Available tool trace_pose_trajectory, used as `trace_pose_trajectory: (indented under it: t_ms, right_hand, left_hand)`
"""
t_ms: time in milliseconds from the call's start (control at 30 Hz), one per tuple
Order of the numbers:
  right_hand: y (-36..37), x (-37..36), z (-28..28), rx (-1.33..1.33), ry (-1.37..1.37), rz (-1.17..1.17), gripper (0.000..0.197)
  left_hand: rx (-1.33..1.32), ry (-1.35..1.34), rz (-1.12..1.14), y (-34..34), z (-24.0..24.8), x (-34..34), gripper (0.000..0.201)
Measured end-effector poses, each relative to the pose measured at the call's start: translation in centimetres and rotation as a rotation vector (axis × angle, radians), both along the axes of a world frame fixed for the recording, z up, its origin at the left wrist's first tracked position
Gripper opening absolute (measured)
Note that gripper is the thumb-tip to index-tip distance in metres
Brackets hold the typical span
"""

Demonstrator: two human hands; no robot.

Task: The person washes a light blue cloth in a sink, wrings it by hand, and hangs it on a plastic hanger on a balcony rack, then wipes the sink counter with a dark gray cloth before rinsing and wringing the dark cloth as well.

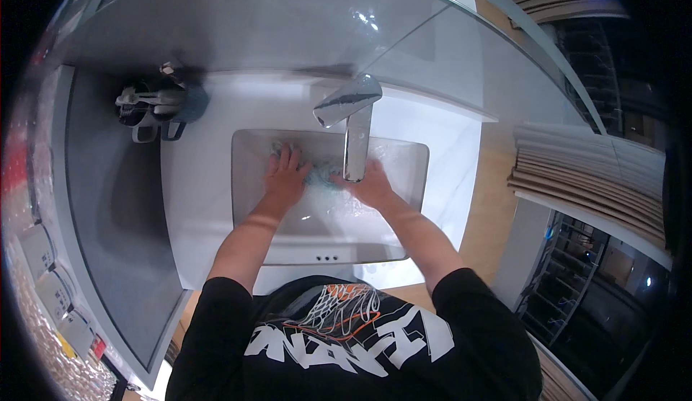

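Note:
In the white sink basin (331,250) lies a wet, crumpled pale-green cloth (324,175), stretched between my two hands. My left hand (286,177) rests palm down on its left part, fingers spread and stretched out. A bit of the same greenish material shows past those fingertips. On the other side my right hand (369,186) touches the cloth with its thumb; most of its fingers are hidden behind the spout. The chrome faucet (357,138) reaches out over the basin, close above my right hand. Whether water runs from it is hard to see.
A white marbled countertop (450,185) surrounds the basin. Two dark cups (189,105) with handles, one holding toothbrush-like items, stand at the back left by a grey side panel (119,221). A mirror or glass edge (461,5) runs along the back. Stacked boards (587,181) are on the right.

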State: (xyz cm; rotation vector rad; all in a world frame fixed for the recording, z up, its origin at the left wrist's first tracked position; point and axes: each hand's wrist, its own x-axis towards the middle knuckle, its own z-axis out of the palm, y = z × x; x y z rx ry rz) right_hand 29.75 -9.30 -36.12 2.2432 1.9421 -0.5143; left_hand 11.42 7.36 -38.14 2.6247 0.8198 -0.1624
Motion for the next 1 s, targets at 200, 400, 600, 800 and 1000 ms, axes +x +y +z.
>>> trace_pose_trajectory:
  t_ms: [200,400,600,800,1000]
  right_hand:
    - [0.9,-1.7,-0.6,-0.071,0.409,-0.625,0.051]
    - [3.5,-2.7,-2.4,-0.059,1.012,-0.95,0.061]
    - [5.2,-5.2,6.3,0.117,1.33,-0.736,0.049]
    - [4.0,-1.6,3.8,-0.137,0.507,-0.554,0.046]
    - [-0.5,-0.9,-0.1,0.226,-0.061,0.138,0.04]
  left_hand:
    - [-0.542,-0.116,0.313,-0.5,-2.2,0.2,0.037]
    - [-1.957,-0.461,1.107,-0.9,0.9,1.4,0.04]
    - [-2.233,-0.774,1.126,-3.0,-4.2,1.0,0.042]
    - [-1.876,-0.728,1.137,-1.7,-0.5,2.0,0.044]
    - [-0.104,0.034,0.14,-0.9,1.3,1.1,0.04]
